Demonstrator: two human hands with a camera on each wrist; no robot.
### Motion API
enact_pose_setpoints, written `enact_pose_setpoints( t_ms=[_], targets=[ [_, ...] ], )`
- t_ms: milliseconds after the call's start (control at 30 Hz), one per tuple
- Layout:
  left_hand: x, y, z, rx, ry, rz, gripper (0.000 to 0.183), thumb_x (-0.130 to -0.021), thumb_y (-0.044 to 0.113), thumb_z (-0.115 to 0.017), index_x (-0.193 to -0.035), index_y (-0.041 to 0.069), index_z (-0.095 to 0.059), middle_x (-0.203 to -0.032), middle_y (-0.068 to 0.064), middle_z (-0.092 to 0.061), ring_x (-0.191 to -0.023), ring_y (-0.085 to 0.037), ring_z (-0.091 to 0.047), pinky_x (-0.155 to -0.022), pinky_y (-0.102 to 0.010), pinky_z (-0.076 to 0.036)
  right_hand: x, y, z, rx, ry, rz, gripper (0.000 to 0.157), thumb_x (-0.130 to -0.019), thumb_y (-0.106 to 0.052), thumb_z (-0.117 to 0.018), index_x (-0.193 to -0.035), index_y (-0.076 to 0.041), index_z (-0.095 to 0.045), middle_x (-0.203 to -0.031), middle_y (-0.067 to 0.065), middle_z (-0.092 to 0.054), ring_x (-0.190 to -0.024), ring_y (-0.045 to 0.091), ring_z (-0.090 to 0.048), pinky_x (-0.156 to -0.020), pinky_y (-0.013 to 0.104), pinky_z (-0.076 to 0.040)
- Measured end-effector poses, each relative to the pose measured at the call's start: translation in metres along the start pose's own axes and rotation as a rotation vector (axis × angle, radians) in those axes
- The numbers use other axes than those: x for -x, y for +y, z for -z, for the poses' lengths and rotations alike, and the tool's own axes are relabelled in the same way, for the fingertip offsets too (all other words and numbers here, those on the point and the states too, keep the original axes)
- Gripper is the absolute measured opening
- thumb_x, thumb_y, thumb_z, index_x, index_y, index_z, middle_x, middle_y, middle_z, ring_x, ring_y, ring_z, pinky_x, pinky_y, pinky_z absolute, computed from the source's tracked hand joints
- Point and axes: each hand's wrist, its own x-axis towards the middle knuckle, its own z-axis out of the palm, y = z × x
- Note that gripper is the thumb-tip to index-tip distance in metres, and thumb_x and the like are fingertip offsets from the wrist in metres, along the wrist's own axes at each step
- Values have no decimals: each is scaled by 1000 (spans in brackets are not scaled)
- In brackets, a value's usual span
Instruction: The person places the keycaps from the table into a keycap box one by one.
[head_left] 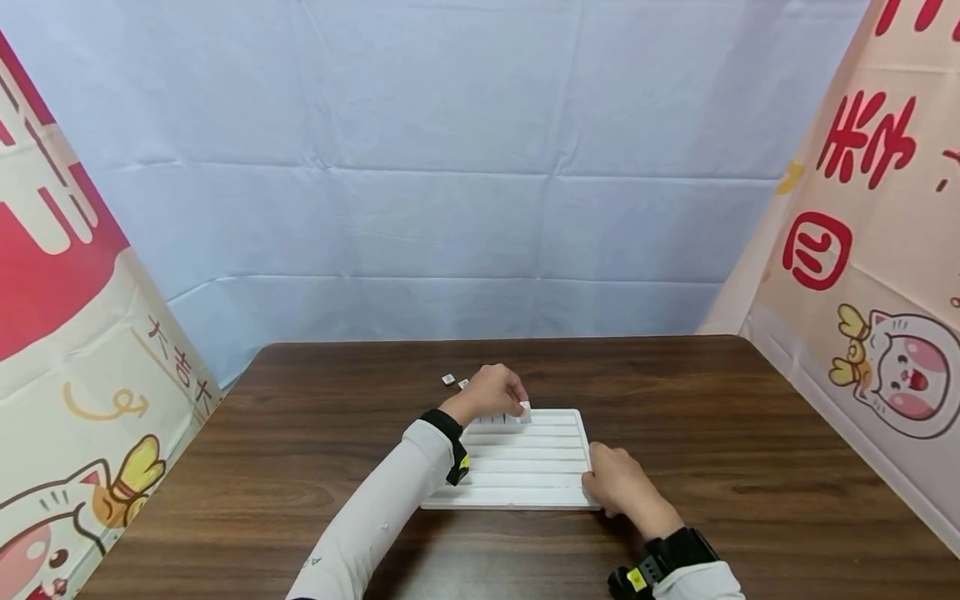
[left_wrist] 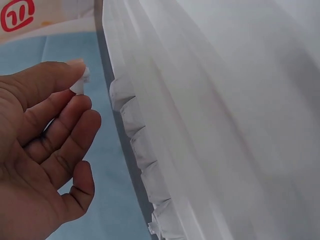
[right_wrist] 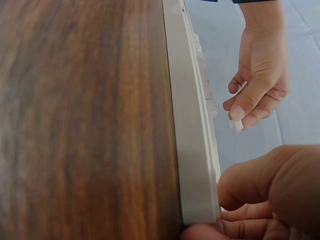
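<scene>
My left hand (head_left: pixel 491 392) is over the far edge of a white ridged tray (head_left: pixel 525 467), pinching a small white tile (left_wrist: pixel 80 86) between thumb and fingertips. Along the tray's far ridge stands a row of similar white tiles (left_wrist: pixel 142 142), partly hidden by the left hand in the head view. At the tray's near right side, my right hand (head_left: pixel 622 483) grips the edge, with thumb and fingers around the white rim (right_wrist: pixel 192 140) in the right wrist view.
Beyond the left hand, a loose white tile (head_left: pixel 448 379) lies on the brown wooden table (head_left: pixel 337 417), with another tile (head_left: pixel 463 384) beside it. A pale blue cloth (head_left: pixel 450 225) hangs behind the table, and printed banners (head_left: pixel 862 250) flank it.
</scene>
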Motion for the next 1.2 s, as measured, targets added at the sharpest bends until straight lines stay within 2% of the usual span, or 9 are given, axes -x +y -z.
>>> enact_pose_setpoints(
  t_ms=[467,800,1000,1200],
  targets=[
    [-2,5,-5,-129,-26,26,7,-77,8,-76,-79,12,-70,-68,9,-59,-63,-8,-55,-59,-24,-45,1,0,1,-8,4,-5,25,-84,3,-52,-107,12,-53,-66,12,-50,-38,16,-50,-36,27,-42],
    [-6,1,-11,-220,-43,4,10,-76,11,-76,-74,17,-67,-67,11,-57,-61,-7,-53,-58,-23,-43,0,1,-1,-6,1,-10,26,-84,2,-52,-108,12,-53,-66,11,-49,-38,16,-50,-36,27,-42],
    [-4,2,-12,-233,-61,14,11,-76,10,-75,-74,17,-67,-68,11,-57,-61,-7,-52,-56,-24,-44,1,2,0,-8,8,10,24,-84,3,-52,-106,13,-53,-66,11,-49,-38,16,-50,-36,27,-42],
    [-2,3,-12,-234,-72,35,9,-78,10,-75,-75,16,-69,-69,11,-57,-63,-7,-53,-58,-25,-44,0,1,0,-16,4,-8,24,-84,3,-52,-106,11,-54,-65,11,-49,-38,16,-50,-36,27,-42]
  ],
)
